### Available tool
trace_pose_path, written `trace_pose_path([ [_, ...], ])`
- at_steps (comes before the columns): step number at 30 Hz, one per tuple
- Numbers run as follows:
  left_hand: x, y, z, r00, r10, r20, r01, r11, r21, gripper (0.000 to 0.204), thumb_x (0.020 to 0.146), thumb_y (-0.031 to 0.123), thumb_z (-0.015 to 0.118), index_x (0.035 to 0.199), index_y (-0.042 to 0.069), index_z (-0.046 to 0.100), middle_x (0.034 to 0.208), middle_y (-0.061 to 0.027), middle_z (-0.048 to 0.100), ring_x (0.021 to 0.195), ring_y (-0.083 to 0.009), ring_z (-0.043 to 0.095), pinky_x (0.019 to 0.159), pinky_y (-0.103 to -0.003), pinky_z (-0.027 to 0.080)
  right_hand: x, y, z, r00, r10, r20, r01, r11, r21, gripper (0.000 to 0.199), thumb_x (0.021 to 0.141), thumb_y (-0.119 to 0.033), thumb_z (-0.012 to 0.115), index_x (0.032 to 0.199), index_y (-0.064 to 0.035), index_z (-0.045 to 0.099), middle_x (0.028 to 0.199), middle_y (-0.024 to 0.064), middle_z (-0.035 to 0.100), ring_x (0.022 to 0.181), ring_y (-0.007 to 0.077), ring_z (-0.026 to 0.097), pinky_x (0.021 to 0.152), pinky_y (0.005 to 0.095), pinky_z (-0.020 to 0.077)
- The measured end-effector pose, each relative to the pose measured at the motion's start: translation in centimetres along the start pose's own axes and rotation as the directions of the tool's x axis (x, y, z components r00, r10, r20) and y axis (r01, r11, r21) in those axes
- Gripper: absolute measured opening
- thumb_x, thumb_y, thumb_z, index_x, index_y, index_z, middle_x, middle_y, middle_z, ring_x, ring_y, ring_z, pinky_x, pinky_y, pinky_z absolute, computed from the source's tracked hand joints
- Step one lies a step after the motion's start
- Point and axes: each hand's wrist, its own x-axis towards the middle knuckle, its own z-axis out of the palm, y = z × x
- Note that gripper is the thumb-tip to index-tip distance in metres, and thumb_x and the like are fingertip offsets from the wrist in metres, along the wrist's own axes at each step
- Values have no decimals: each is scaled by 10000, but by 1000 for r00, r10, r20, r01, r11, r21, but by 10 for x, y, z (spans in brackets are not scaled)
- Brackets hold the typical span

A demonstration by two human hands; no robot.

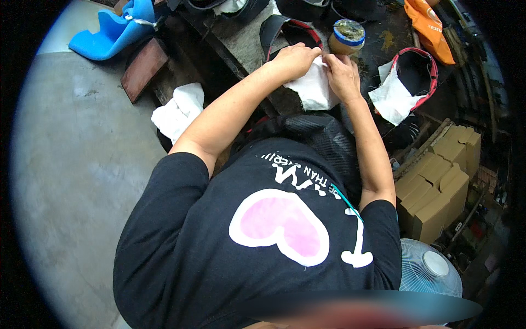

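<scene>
Grey floor (93,164) flanks the cluttered worktable (244,43), where left fingers (308,53) and right fingers (335,61) grip white cloth (315,90).

The left hand (296,60) and right hand (345,79) cover part of the white cloth (313,94). The top edge cuts off some black round things (304,7) and the orange bag (430,34). A blurry patch (361,313) hides the bottom of the fan (436,264). Little things far right are too small and dark to tell.

Left hand (296,61), right hand (344,78) close together, fingers (332,60) bent, backs up
</scene>
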Motion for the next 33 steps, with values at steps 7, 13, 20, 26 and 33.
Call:
trace_pose_path([
  [7, 20, 2, -7, 995, -96, 5, 96, 994, -50, 315, 886, 78, 452, 1195, 35, 497, 990, -243, 666, 961, -410, 645, 819, -506, 503, 2, 24, -68, 906, 281, -317, -295, 955, 3, 270, 878, -103, 609, 1120, -180, 701, 960, 39, 684, 884, 233, 618, 801, 343, 502],
  [13, 36, 6, -6, 996, -85, -8, 85, 996, 1, 424, 870, 142, 556, 1261, 29, 441, 906, -229, 684, 887, -411, 662, 802, -502, 503, 15, 42, -55, 907, 311, -283, -312, 949, 41, 308, 805, -17, 538, 1033, -123, 715, 1066, 53, 678, 1022, 276, 595, 922, 370, 468],
  [20, 32, 12, -9, 999, -34, -14, 34, 999, -5, 811, 871, 261, 635, 1536, 157, 183, 891, -209, 697, 852, -382, 680, 797, -468, 532, 14, 50, -44, 875, 350, -335, -247, 917, 314, 327, 802, -17, 569, 1075, -129, 711, 1099, 65, 678, 1029, 264, 596, 927, 372, 472],
  [26, 36, 14, -13, 999, -43, 32, 42, 999, 28, 842, 881, 266, 621, 1553, 225, 115, 927, -220, 697, 867, -383, 677, 823, -472, 524, 14, 54, -43, 873, 239, -425, -275, 961, -23, 337, 826, 6, 560, 1073, -155, 724, 1083, 71, 682, 1028, 260, 602, 918, 359, 470],
  [33, 33, 17, -13, 999, -38, 19, 37, 998, 46, 840, 879, 270, 621, 1553, 242, 119, 881, -220, 693, 834, -378, 678, 791, -484, 526, 11, 71, -36, 849, 412, -331, -267, 875, 404, 240, 825, -16, 547, 974, -111, 709, 1048, 80, 677, 999, 272, 603, 896, 370, 474],
])
